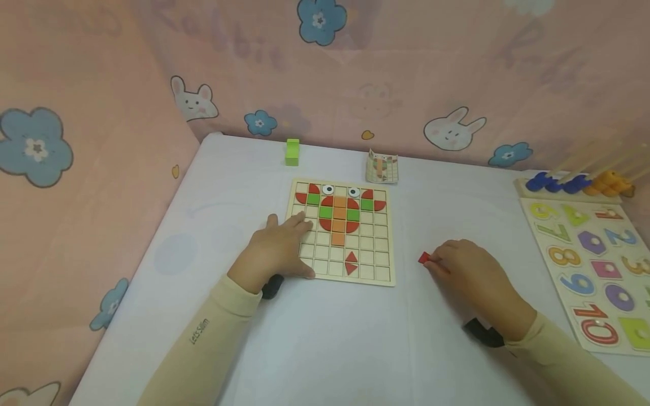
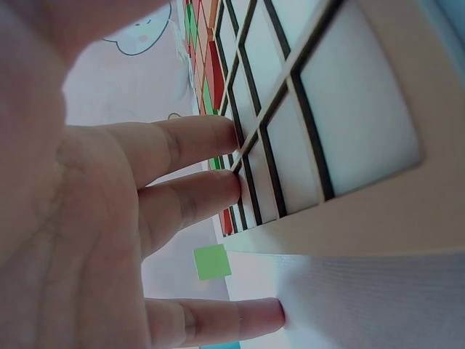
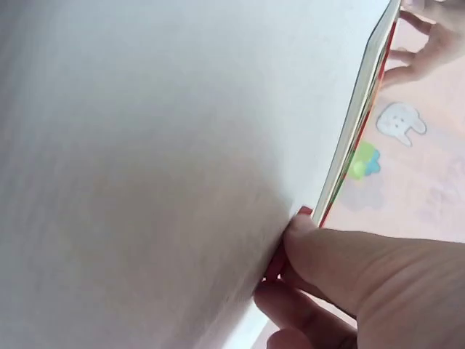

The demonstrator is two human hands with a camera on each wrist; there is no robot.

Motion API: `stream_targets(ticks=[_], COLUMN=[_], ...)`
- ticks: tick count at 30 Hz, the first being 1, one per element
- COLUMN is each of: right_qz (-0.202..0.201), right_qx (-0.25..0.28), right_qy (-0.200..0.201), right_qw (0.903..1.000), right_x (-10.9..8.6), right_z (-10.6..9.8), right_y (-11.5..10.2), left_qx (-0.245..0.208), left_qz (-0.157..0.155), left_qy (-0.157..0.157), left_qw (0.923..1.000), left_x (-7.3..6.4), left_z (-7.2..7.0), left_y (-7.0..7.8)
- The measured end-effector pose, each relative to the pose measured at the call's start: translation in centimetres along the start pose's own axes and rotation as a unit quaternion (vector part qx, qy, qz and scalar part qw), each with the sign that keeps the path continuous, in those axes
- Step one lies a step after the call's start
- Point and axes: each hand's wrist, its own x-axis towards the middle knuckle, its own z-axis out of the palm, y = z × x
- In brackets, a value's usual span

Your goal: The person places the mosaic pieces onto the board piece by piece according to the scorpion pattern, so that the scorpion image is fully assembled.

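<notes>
A wooden grid board (image 1: 383, 274) lies on the white table, with red, green and orange pieces and two eye pieces set in its upper part. Two small red triangles (image 1: 351, 268) sit in its lower squares. My left hand (image 1: 274, 248) rests at the board's left edge with fingers spread. In the left wrist view two fingertips touch the grid squares, while a lower finger (image 2: 218, 320) reaches past the frame. To the right of the board, my right hand (image 1: 469, 276) pinches a small red piece (image 1: 424, 257) close over the table; thumb and fingers hide most of it.
Behind the board stand a light green block (image 1: 291, 153) and a creased pattern card (image 1: 386, 169). A wooden number-and-shape puzzle board (image 1: 563, 296) with blue and orange pieces on its pegs lies at the far right. A pink printed cloth (image 1: 350, 73) hangs along the back.
</notes>
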Motion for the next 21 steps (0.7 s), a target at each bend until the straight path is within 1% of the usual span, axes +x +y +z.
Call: stream_targets(ticks=[3, 6, 8, 10, 14, 18, 21], right_qz=[-0.003, -0.01, -0.018, -0.027, -0.06, -0.103, -0.132], right_qx=[0.012, 0.011, 0.005, 0.0, -0.016, -0.045, -0.051], right_qy=[0.017, 0.029, 0.029, 0.019, 0.006, 0.015, 0.024], right_qw=[0.9998, 0.9995, 0.9994, 0.9995, 0.9981, 0.9936, 0.9897], right_x=[-0.1, -0.2, -0.19, -0.1, 0.05, 0.04, -0.01], right_z=[0.2, 0.32, 0.32, 0.31, 0.23, 0.13, 0.07], right_y=[-0.11, -0.28, -0.36, -0.42, -0.36, -0.11, 0.1], left_qx=[0.004, 0.006, 0.007, 0.007, 0.008, 0.009, 0.01], left_qz=[0.0, 0.0, 0.0, 0.0, 0.0, 0.001, 0.001], left_qy=[-0.001, -0.002, -0.002, -0.002, -0.002, -0.002, -0.001], left_qw=[1.0, 1.0, 1.0, 1.0, 1.0, 1.0, 1.0], left_x=[0.01, 0.05, 0.07, 0.07, 0.07, 0.11, 0.12], left_z=[0.0, 0.01, 0.0, -0.02, -0.07, -0.01, 0.04], left_y=[0.03, 0.04, 0.04, 0.06, 0.07, -0.01, -0.05])
